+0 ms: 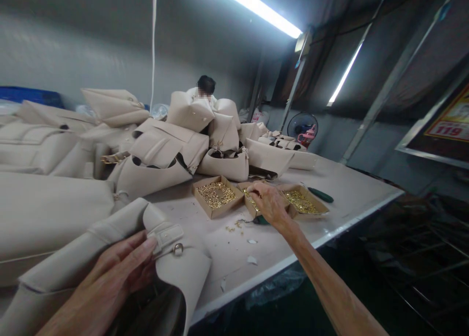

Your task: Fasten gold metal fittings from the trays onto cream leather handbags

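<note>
My left hand (126, 265) grips a cream leather bag (183, 270) at the lower left, its thumb pressed on a strap tab near a metal ring (178, 248). Across the table, my right hand (266, 199) reaches into the middle cardboard box (252, 209) of small gold hardware. Its fingers are bent together at the box; whatever they pinch is too small to make out. To the left of that hand is a box of gold pieces (216, 194), and to the right another box of gold pieces (302, 201).
Many cream bags (157, 150) are piled along the left and back of the table (359, 179). A dark green tool handle (320, 195) lies by the right box. Loose gold bits (236, 226) and white scraps (252, 260) lie in front. Behind the pile, a person (206, 85) is partly visible.
</note>
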A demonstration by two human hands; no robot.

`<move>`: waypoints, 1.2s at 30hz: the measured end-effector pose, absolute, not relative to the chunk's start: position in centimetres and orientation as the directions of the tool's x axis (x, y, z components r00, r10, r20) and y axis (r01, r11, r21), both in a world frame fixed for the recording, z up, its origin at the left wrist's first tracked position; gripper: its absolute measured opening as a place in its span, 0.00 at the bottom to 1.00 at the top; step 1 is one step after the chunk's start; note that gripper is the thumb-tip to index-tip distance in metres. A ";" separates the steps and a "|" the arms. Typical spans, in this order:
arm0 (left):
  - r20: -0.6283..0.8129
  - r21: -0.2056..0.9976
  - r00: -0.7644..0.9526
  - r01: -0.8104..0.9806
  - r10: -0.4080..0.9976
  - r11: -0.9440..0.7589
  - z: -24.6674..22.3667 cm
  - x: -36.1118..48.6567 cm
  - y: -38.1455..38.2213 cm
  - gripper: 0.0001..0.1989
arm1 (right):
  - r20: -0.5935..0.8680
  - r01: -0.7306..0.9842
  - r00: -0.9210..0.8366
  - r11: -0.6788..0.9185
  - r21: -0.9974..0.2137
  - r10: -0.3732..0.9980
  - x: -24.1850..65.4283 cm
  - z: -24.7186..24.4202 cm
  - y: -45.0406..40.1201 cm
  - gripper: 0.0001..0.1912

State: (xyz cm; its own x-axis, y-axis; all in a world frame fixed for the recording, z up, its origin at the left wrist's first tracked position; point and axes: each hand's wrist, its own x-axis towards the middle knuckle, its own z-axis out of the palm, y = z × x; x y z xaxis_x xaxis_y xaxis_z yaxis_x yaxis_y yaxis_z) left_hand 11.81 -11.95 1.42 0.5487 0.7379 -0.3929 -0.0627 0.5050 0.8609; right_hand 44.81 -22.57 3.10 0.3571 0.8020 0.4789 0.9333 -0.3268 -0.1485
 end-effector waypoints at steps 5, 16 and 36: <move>-0.304 0.886 0.616 -0.097 0.727 0.453 2.7 12.1 -12.4 0.21 | 0.300 0.966 0.255 -0.253 -0.047 0.919 43.8 2.0 -16.7 0.07; -0.300 0.845 0.647 -0.161 0.701 0.510 2.3 11.6 -12.5 0.26 | -0.012 0.916 0.368 -0.360 0.175 0.930 45.6 -0.2 -10.6 0.14; -0.152 0.878 0.754 -0.194 0.639 0.438 2.3 12.7 -12.3 0.17 | 0.072 0.958 0.207 -0.218 0.188 0.976 44.6 1.2 -9.5 0.14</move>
State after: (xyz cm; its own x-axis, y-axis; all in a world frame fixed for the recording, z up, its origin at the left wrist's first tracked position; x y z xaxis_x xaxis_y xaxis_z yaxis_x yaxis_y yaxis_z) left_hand 12.69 -12.33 2.33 0.7544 0.6387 -0.1518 -0.1941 0.4379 0.8778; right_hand 44.64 -9.49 1.25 0.2074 0.9756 0.0723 0.9578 -0.2176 0.1880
